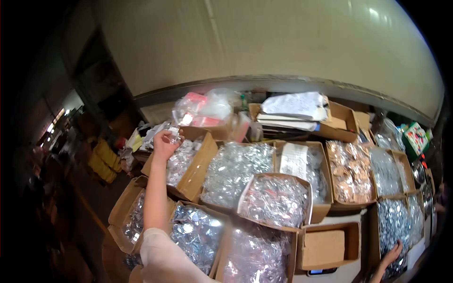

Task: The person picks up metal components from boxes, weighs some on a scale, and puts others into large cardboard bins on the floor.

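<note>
Many open cardboard boxes of small clear bags with shiny silver pieces crowd the surface, and places below are told from the middle box (276,200), the tilted one lying on top of the others.

Far left of the middle box, at the surface's edge, a low box (127,219) shows glinting packets inside. Just right of it the person's left arm in a pale sleeve rises from the lower edge. The left hand (163,143), up and left of the middle box, is closed around a small clear packet (174,135), pinched between the fingertips and held just above the upper-left box (188,162), which is full of similar packets. Behind that box, a heap of clear plastic bags (205,107) with pink contents leans toward the wall.

Below and left of the middle box, a box of silver discs (196,233) sits beside the sleeve. Directly behind the middle box lies a wide box of silvery bags (233,172). Up and right of it, a box holds stacked papers (295,106).

Right of the middle box stands a box of tan, copper-coloured pieces (351,172); below that, an almost bare box (325,245) holds a flat cardboard piece.

Far right and lower, the right hand (392,253) lies with fingers spread open on silver packets in the lower-right box (394,221), gripping nothing that can be seen. A green carton (417,137) sits at the far upper right.
</note>
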Available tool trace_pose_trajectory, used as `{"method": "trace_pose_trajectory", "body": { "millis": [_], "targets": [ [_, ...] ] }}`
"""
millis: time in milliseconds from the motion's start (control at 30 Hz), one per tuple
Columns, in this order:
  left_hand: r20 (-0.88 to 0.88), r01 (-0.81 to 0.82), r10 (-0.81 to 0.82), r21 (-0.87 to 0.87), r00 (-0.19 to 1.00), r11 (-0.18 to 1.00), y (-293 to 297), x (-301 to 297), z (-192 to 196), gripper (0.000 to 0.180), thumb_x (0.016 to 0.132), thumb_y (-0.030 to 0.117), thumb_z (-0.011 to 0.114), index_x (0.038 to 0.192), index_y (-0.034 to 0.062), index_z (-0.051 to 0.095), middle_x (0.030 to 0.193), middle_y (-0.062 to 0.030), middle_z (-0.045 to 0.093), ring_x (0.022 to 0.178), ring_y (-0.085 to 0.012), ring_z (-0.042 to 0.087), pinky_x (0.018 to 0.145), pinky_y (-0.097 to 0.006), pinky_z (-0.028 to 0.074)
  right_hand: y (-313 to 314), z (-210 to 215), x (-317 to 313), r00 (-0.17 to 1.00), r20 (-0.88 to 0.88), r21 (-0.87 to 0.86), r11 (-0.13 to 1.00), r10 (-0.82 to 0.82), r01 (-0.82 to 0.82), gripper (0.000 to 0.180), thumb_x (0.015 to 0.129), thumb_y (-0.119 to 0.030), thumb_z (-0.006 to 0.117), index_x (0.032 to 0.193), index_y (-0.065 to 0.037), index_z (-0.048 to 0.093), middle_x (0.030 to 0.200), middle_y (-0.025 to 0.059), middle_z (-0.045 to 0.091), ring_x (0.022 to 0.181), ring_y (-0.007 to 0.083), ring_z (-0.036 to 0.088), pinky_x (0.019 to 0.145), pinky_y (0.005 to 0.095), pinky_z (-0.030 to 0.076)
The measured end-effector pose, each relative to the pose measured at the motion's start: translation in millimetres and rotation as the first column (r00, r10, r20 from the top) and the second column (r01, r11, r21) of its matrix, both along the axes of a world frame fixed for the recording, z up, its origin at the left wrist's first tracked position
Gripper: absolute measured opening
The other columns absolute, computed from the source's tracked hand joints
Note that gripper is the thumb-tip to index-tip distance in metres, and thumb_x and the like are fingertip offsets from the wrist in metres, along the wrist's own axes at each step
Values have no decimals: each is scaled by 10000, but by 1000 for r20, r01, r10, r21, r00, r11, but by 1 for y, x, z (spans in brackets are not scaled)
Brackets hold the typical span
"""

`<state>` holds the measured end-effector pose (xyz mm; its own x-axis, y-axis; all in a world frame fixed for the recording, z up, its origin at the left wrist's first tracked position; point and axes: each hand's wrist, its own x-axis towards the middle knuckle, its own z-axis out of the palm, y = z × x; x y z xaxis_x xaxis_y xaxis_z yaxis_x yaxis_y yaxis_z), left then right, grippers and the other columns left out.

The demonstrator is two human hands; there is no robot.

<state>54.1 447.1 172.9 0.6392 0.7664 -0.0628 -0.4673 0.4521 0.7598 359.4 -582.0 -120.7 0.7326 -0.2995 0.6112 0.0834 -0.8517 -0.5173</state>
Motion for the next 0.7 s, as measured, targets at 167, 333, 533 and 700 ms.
{"method": "trace_pose_trajectory", "body": {
  "millis": [167,333,533,700],
  "targets": [
    [-401,512,-425,135,811,848,-129,49,23,256,904,269,652,1003,33,639,834,-39,655,723,-134,665,531,-296,560,41,32,-4,1000,1,78,997,5,-5,305,943,-79,462,1175,40,620,1161,176,652,1083,298,597,994,355,424],
    [-638,892,-670,59,380,449,-319,86,-15,395,928,284,638,1177,-7,542,1041,-125,646,859,-229,681,694,-371,626,70,48,-16,997,61,48,997,53,-56,300,930,-90,457,1140,32,634,1120,177,654,1052,315,607,946,379,455],
    [-610,699,-363,507,704,504,-309,116,-34,316,948,176,572,1212,4,586,1149,-111,636,1010,-194,655,775,-331,581,59,50,-28,997,69,2,999,46,-46,294,962,-122,447,1135,31,629,1110,166,645,1042,318,600,939,386,448],
    [-477,543,446,840,757,-24,-166,83,-111,507,683,4,585,1187,49,619,1165,-176,629,1117,-323,582,1004,-425,438,85,60,-35,992,104,46,997,65,-70,279,960,-112,452,1123,31,628,1096,174,644,1030,335,597,928,393,447]
  ]
}}
